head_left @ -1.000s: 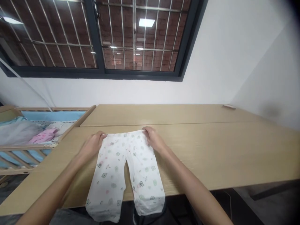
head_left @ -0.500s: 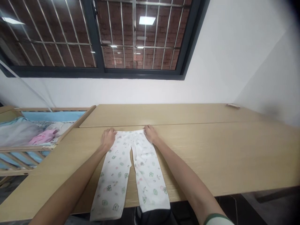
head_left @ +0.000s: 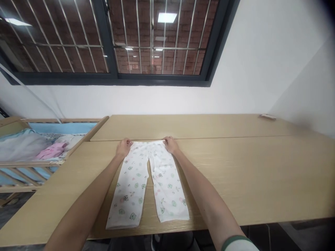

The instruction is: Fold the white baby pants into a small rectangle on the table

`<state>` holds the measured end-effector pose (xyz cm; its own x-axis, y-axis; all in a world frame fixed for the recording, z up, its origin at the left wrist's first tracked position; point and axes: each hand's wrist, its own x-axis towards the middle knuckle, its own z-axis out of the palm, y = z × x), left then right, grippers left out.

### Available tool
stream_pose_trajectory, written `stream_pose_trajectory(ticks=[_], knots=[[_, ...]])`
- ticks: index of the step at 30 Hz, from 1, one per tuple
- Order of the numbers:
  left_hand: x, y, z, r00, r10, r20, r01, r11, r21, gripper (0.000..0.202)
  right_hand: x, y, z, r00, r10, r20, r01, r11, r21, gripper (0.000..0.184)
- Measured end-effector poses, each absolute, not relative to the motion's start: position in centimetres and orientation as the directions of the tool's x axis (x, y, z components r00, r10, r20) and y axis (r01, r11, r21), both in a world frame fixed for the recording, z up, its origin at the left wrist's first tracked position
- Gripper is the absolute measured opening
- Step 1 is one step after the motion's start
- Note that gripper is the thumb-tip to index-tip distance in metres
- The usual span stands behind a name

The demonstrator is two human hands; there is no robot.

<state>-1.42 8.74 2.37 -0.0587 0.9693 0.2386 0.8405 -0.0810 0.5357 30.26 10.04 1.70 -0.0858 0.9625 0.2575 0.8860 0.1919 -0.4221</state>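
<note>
Small white trousers (head_left: 131,184) with a print of green and pink figures lie flat on the wooden tabletop (head_left: 235,174), waistband away from me and both legs toward me. At the left end of the waistband my left hand (head_left: 124,147) is closed, pinching the cloth corner. My right hand (head_left: 171,144) pinches the right end the same way. The waistband is drawn fairly straight between them. Both leg hems rest on the table, short of its front edge, with a narrow gap between the legs.
Left of the table stands a wooden cot (head_left: 31,163) with blue padding, pale bedding and a pink cloth (head_left: 52,151). A barred window (head_left: 159,81) is in the white wall behind. A small flat object (head_left: 267,116) lies at the far right of the table.
The trousers have moved away from me with both hands. Their hems, which hung past the front edge, now lie on the tabletop.
</note>
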Motion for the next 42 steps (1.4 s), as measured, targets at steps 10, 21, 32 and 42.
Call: stream_pose_trajectory(ticks=[10, 21, 32, 42], knots=[[3.6, 2.4, 7.8, 0.015, 0.922, 0.388, 0.795, -0.246, 0.555, 0.024, 30.4, 10.1, 1.6, -0.052, 0.956, 0.288, 0.851, 0.193, -0.488, 0.02], [14.8, -19.2, 6.5, 0.65, 0.759, 0.03, 0.698, -0.612, 0.373, 0.031, 30.4, 9.9, 1.7, -0.027, 0.96, 0.28, 0.834, 0.176, -0.523, 0.018], [15.9, -19.0, 6.9, 0.691, 0.721, -0.058, 0.69, -0.633, 0.351, 0.027, 30.3, 9.7, 2.1, -0.017, 0.964, 0.266, 0.822, 0.165, -0.544, 0.015], [10.9, -19.9, 9.0, 0.483, 0.875, 0.024, 0.668, -0.387, 0.636, 0.027, 29.4, 9.5, 4.8, 0.023, 0.992, 0.126, 0.751, 0.066, -0.657, 0.012]])
